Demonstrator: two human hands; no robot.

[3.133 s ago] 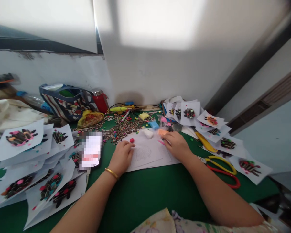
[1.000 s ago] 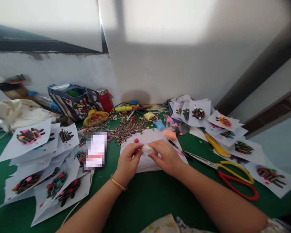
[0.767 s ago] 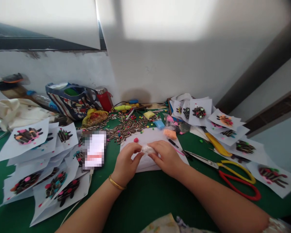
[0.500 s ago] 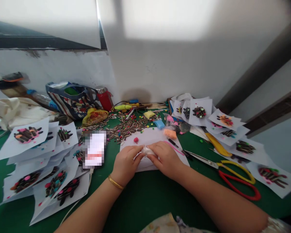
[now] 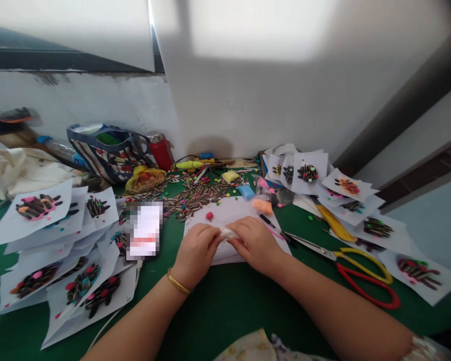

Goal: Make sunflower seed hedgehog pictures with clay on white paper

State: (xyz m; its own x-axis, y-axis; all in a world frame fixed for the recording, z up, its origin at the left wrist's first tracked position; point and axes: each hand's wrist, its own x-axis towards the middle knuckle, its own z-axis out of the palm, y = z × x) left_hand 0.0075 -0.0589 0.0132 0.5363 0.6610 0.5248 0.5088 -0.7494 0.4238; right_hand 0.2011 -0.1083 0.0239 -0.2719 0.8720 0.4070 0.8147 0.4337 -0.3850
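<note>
Between the fingertips of both hands is a small white, shiny plastic wrapper point(image 5: 228, 233); what it contains is hidden. My left hand point(image 5: 198, 245), with a gold bangle at the wrist, pinches its left end. My right hand point(image 5: 253, 243) grips the right end with thumb and fingers. Both hands are over a white sheet of paper point(image 5: 233, 213). On that sheet, beyond my left hand, sits a red clay ball point(image 5: 209, 216). An orange clay packet point(image 5: 262, 206) lies at its far right, near a black pen point(image 5: 266, 219).
Large scissors point(image 5: 338, 255) lie right of my hand. Seed-decorated paper sheets are piled at left point(image 5: 41, 210) and right point(image 5: 387, 225). Loose sunflower seeds point(image 5: 195, 198) spread behind the paper. A phone point(image 5: 145, 230), a red flask point(image 5: 160, 150) and a striped bag point(image 5: 105, 155) stand or lie leftward.
The fingers have shifted slightly around the white wrapper, which looks more covered now. The whole view has moved a little; the other things stay in place.
</note>
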